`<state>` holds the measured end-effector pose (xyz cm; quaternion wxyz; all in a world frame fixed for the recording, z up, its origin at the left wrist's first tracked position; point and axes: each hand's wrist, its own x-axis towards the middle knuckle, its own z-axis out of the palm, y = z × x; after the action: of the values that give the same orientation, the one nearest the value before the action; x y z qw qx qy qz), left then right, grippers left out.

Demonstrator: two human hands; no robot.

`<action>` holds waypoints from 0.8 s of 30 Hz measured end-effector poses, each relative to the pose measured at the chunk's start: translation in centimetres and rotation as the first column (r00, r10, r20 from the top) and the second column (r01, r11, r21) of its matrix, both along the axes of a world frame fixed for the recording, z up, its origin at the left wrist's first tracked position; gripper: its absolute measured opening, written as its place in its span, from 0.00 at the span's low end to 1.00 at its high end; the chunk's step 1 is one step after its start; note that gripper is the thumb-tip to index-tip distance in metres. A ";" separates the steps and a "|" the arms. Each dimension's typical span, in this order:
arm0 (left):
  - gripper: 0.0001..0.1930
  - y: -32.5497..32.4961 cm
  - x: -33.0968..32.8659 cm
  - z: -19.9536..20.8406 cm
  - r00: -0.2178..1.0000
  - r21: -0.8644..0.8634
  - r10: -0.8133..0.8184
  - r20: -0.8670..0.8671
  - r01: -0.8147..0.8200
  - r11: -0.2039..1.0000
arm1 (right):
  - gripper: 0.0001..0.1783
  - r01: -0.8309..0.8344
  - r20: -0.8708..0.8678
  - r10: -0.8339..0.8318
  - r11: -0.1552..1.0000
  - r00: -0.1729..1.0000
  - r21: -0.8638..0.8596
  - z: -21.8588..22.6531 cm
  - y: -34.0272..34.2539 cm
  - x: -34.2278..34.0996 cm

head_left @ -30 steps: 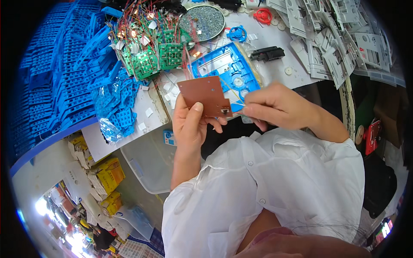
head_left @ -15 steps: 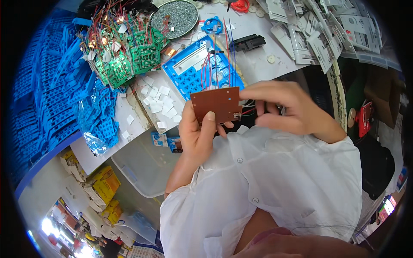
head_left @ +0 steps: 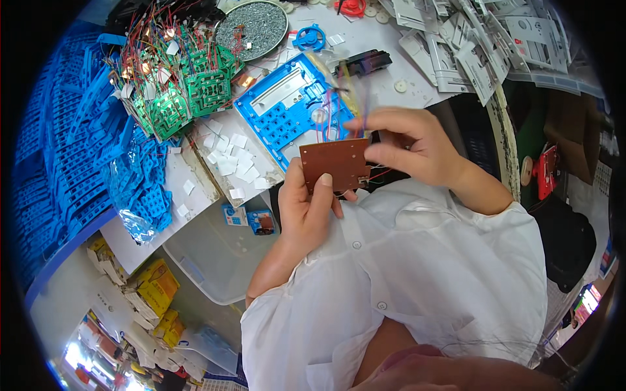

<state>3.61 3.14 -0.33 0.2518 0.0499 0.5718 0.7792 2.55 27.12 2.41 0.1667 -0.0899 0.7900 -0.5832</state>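
My left hand (head_left: 306,208) grips a brown circuit board (head_left: 332,166) by its lower left, thumb on the plain brown face. Thin coloured wires (head_left: 365,98) rise from behind the board's top edge, smeared by motion. At the upper right corner of the board is my right hand (head_left: 407,143), thumb and fingers apart, the index fingertip by the wires. Whether it touches them I cannot tell. Beyond the board lies a blue plastic casing (head_left: 270,111) with square key openings and a long slot.
Green circuit boards with wires (head_left: 169,98) are heaped at the far left, next to a round tray of small metal parts (head_left: 251,6). Blue plastic parts (head_left: 59,143) pile up leftward. White squares (head_left: 238,159), a black part (head_left: 365,63) and grey-white panels (head_left: 456,52) lie on the table.
My right hand has come left to the board's corner, its thumb higher. The wires have swung and blurred. The board has shifted slightly right and down in view.
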 end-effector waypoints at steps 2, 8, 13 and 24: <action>0.11 -0.2 -0.1 0.1 0.999 0.021 0.030 0.019 -0.030 0.999 | 0.16 -0.173 0.146 0.157 0.980 0.977 0.102 0.1 0.7 0.2; 0.11 -0.6 0.0 -0.7 0.999 -0.025 0.021 -0.031 -0.022 0.999 | 0.26 -0.568 0.106 0.560 0.819 0.822 0.085 0.0 6.8 1.2; 0.15 -0.4 0.1 -0.7 0.978 -0.118 -0.140 -0.153 0.123 0.985 | 0.26 -0.235 -0.245 0.286 0.948 0.927 0.217 0.6 4.6 -1.9; 0.27 -3.4 3.0 -1.8 0.961 0.253 -0.088 0.263 0.019 0.967 | 0.14 -0.247 0.114 0.245 0.969 0.963 0.008 -2.7 -3.7 -9.0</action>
<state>6.58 -0.26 -2.15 0.3410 -0.0111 0.4282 0.8368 -6.50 23.38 -0.28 0.2827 -0.1525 0.7685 -0.5534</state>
